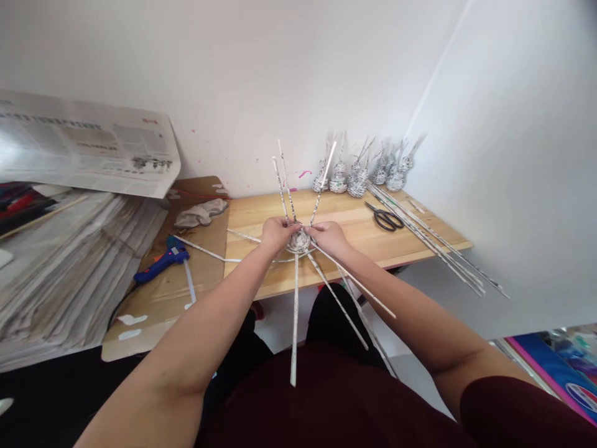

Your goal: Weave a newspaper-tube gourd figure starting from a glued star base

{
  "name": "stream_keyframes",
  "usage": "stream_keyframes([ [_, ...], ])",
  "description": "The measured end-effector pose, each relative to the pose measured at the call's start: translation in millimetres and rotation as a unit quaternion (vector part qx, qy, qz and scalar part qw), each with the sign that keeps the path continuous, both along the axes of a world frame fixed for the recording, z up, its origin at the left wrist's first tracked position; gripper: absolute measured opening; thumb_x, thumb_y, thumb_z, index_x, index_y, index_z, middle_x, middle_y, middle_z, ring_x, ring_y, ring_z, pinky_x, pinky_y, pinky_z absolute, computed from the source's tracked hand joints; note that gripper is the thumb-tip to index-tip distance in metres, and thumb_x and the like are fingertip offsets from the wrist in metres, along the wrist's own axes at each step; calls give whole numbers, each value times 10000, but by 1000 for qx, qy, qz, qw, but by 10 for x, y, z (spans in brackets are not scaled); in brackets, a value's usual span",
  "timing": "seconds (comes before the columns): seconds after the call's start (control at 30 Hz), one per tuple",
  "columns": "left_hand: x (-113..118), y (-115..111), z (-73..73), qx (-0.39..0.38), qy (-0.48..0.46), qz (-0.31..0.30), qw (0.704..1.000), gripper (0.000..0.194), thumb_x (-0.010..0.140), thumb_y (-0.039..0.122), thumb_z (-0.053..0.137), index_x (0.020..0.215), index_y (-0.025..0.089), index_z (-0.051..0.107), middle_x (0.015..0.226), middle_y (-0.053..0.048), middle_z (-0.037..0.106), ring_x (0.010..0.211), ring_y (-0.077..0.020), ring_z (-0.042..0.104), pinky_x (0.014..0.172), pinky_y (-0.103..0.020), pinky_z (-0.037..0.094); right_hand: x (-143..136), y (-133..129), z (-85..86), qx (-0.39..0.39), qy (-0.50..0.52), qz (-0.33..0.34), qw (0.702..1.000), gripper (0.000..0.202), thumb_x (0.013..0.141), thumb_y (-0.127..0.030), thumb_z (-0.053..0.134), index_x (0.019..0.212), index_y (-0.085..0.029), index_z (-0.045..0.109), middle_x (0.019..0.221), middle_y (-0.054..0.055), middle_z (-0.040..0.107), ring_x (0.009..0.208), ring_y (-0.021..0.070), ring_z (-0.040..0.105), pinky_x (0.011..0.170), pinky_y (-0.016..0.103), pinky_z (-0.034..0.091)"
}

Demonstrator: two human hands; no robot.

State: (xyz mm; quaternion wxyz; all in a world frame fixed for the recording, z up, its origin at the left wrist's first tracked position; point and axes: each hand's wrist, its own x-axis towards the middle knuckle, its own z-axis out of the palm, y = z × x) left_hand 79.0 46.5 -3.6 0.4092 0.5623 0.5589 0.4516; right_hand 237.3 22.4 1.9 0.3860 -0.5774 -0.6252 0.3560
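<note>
Between my two hands is a small round woven base (299,241) of rolled newspaper, held over the front part of the wooden board. Long paper spokes stick out from it on all sides; one spoke (295,317) points down towards my lap, and several rise towards the wall. My left hand (276,234) pinches the base's left rim. On the right rim, the thumb and fingers of my right hand (330,236) are closed by the spokes. My fingers partly cover the weave, so which strand each one presses is hard to see.
Black-handled scissors (388,218) and long paper rolls (429,236) lie on the board (261,208) at right. Gourd-shaped woven pieces (358,180) stand by the wall. At left are a blue glue gun (163,258), a glove (201,213) and stacked newspapers (69,267).
</note>
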Motion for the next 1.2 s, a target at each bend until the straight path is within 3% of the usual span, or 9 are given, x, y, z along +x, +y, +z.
stream_keyframes([
  [0.13,20,-52,49,-22,-47,-14,999,236,622,317,798,772,149,730,756,-47,743,699,-179,677,685,-287,532,-16,-9,53,-3,-40,-21,999,295,830,-387,609,680,-158,721,540,6,649,563,151,605,538,227,378],
  [0.3,-299,-75,316,-78,-73,-191,976,570,467,272,897,994,141,723,828,-58,753,791,-175,681,802,-313,512,89,39,236,30,-130,5,991,313,830,-357,613,587,-165,660,504,-18,586,528,118,512,527,242,302],
  [0.37,-477,-38,425,-79,-52,-185,978,628,477,285,897,1062,155,711,889,-77,755,850,-178,681,813,-309,498,148,88,314,54,-153,26,986,330,826,-362,620,563,-164,638,484,-31,543,517,108,465,532,250,276],
  [0.47,-620,27,516,-56,-43,-109,992,617,523,379,879,1077,170,704,939,-96,750,914,-192,679,788,-293,491,191,160,422,99,-190,62,975,341,828,-358,623,544,-170,615,466,-47,472,509,100,406,541,256,244],
  [0.53,-598,44,525,-63,-31,-108,992,616,543,427,871,1076,166,705,952,-107,747,916,-202,679,773,-295,492,180,185,483,124,-222,90,963,343,829,-349,629,534,-175,605,470,-46,454,520,102,391,550,261,227],
  [0.7,-395,-9,488,-98,-75,-234,964,615,619,498,835,1112,151,709,1002,-120,742,866,-187,677,811,-320,493,114,161,571,146,-268,148,941,339,838,-332,634,537,-177,615,482,-29,470,535,110,385,579,280,207],
  [0.93,-428,-72,488,-189,-162,-290,924,663,572,249,880,1197,160,678,1025,-125,741,910,-210,685,914,-370,489,152,82,639,129,-318,145,928,336,858,-339,603,582,-153,645,508,-27,480,522,99,362,555,274,191],
  [1.07,-405,-72,503,-203,-119,-343,909,597,680,349,832,1229,181,666,1106,-124,716,954,-217,667,878,-353,492,122,37,685,118,-344,166,917,302,869,-335,591,656,-143,684,551,-15,529,545,101,387,561,271,200],
  [1.2,-359,-81,484,-183,-75,-357,913,553,708,482,794,1150,160,708,1044,-122,720,904,-207,650,822,-337,497,78,25,714,116,-361,177,908,314,881,-347,576,675,-144,700,556,-7,545,548,106,387,566,278,196],
])
